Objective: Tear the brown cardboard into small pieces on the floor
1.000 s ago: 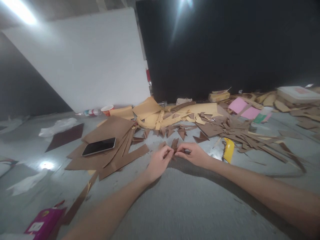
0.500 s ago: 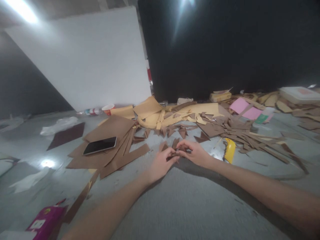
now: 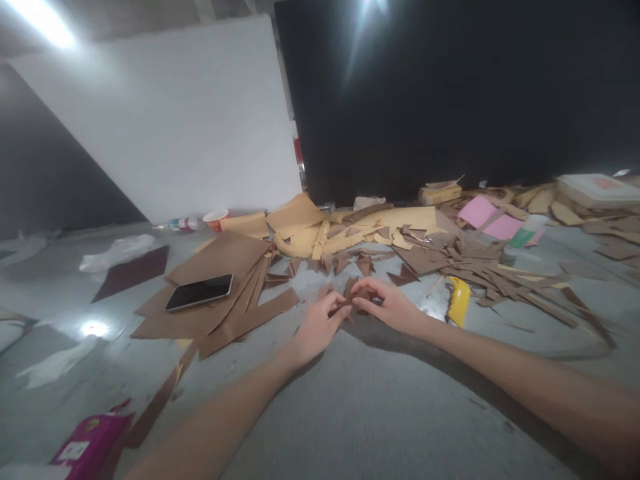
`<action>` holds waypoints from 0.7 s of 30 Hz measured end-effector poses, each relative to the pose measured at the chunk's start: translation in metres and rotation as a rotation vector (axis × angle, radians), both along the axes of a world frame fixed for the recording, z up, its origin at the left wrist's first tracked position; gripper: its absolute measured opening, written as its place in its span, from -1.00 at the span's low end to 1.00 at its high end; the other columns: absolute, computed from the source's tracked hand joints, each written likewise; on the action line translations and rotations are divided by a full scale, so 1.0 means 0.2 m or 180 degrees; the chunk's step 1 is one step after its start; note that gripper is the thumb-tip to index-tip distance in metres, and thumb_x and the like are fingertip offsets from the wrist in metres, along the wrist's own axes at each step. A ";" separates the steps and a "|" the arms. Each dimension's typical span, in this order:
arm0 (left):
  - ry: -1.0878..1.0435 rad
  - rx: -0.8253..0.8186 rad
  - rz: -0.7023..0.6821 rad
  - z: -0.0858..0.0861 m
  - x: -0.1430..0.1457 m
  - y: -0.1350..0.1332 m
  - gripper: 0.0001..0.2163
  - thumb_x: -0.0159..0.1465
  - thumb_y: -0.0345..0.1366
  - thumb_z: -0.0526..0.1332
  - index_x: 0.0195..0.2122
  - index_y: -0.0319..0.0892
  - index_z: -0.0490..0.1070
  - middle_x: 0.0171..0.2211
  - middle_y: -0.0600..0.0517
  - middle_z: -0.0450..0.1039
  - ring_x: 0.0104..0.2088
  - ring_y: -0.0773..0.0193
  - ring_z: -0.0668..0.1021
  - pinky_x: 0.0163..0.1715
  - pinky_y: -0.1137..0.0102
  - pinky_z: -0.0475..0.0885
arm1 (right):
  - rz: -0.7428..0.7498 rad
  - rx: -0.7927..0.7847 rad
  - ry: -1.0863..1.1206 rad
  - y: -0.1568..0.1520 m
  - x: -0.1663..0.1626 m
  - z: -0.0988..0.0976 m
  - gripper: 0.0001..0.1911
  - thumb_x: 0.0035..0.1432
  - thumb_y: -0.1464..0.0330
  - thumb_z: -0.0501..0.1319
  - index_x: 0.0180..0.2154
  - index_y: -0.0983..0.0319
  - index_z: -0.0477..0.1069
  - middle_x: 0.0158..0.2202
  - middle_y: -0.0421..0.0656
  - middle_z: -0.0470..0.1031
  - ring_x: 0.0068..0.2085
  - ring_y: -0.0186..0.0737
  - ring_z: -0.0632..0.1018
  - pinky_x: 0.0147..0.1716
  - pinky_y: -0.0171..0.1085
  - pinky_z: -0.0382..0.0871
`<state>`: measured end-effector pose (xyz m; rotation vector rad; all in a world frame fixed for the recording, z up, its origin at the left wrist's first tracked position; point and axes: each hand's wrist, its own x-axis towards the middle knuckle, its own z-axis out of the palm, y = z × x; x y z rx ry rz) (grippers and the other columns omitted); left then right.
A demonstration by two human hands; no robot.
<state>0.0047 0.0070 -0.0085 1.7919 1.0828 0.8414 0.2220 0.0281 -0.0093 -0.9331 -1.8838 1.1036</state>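
Your left hand (image 3: 320, 325) and right hand (image 3: 387, 308) pinch a brown piece (image 3: 349, 289), seemingly unfinished, mid-way up the grey surface (image 3: 380, 420); toward its far edge, pointed pieces (image 3: 365, 266) look done, while sheets (image 3: 220, 260) lie flat.

a phone (image 3: 199, 293) lies on sheets (image 3: 225, 252) left of the left hand (image 3: 319, 325), scraps (image 3: 365, 266) behind it.

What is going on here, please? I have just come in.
A person's left hand and right hand are close together, fingers on a small brown piece, partly hidden by them. Just beyond lie pointed brown pieces. To the left, a phone rests on brown sheets; to the right are a yellow object and a heap of brown strips.
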 end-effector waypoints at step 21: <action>0.0607 0.0065 0.0036 0.03 0.02 -0.03 -0.82 0.43 -0.17 0.20 -0.03 -0.11 0.43 -0.27 0.04 0.64 -0.22 0.15 0.64 -0.17 0.33 0.41 | -0.0126 0.0002 -0.0012 0.01 0.01 -0.01 -0.69 0.37 0.05 0.24 -0.16 0.15 0.39 -0.41 -0.24 0.50 -0.40 -0.26 0.53 -0.38 -0.28 0.39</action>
